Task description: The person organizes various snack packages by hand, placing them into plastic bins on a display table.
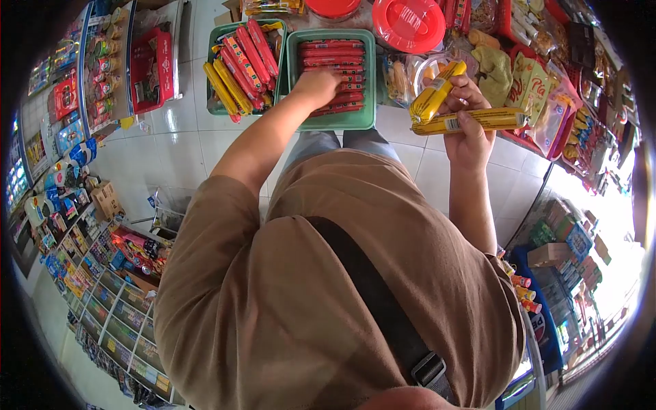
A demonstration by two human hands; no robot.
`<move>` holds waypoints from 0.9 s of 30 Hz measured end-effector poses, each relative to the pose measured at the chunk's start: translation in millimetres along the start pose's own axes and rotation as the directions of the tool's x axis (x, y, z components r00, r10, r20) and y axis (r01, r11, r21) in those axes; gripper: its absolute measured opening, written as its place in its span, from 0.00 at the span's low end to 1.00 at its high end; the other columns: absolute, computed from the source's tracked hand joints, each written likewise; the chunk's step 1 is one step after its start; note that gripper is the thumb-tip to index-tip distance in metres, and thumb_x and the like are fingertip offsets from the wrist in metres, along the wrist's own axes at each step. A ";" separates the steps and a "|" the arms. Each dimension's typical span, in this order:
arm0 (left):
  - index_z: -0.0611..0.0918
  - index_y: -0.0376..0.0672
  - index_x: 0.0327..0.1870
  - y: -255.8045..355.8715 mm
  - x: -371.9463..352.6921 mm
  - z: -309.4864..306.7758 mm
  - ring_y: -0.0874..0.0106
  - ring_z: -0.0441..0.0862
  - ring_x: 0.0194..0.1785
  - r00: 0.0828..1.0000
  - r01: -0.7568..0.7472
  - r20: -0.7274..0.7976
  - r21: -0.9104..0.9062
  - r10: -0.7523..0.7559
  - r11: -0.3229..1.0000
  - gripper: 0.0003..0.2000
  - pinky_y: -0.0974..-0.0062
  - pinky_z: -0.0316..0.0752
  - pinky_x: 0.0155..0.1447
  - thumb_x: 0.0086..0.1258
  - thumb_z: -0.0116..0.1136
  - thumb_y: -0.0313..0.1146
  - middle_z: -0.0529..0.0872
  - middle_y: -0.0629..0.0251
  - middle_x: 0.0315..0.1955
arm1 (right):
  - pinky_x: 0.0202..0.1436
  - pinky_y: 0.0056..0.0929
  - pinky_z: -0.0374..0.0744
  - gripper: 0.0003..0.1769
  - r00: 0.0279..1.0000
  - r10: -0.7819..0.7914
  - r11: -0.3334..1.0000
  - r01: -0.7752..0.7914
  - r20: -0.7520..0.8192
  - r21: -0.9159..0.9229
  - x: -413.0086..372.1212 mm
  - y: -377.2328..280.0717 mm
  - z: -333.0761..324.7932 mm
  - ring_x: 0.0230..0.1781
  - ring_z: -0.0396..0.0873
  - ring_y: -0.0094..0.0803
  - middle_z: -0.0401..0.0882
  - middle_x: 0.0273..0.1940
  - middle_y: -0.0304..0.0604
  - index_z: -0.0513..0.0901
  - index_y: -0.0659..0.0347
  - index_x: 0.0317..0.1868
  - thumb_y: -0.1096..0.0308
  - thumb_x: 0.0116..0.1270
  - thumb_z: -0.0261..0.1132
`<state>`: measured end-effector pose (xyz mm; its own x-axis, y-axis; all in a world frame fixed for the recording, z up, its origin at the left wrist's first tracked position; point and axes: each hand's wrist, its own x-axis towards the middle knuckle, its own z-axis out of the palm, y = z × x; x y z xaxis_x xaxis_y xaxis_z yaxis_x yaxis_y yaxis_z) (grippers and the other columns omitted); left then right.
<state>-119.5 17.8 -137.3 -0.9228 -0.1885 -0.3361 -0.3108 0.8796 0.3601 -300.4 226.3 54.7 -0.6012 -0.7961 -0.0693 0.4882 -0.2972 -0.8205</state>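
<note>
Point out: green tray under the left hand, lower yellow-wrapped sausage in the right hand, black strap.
Green tray (370, 76): head view, its right-hand wall.
Lower yellow-wrapped sausage (502, 118): head view, wrapper near its right end.
Black strap (367, 290): head view, mid-length, across the shirt.

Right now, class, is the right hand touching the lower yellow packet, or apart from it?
Touching: the head view shows the thumb of the right hand lying across the lower yellow packet.

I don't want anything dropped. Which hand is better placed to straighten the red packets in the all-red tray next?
Probably the left hand: it is already down at the red packets in that green tray. The right hand is off to the side, holding two yellow packets.
</note>
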 end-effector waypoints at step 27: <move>0.80 0.48 0.44 25.9 -27.4 21.4 0.60 0.83 0.41 0.990 -0.121 0.086 0.168 0.108 0.978 0.10 0.63 0.79 0.39 0.65 0.47 0.32 0.81 0.58 0.39 | 0.54 0.37 0.76 0.15 0.999 0.035 0.999 -0.035 0.003 -0.024 4.0 8.9 5.1 0.51 0.75 0.38 0.68 0.57 0.49 0.76 0.72 0.46 0.76 0.58 0.58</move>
<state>-97.3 55.1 -137.3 -0.9281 -0.0540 -0.3684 -0.1539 0.9566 0.2473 -295.2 217.7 50.1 -0.5818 -0.8076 -0.0967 0.4940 -0.2564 -0.8308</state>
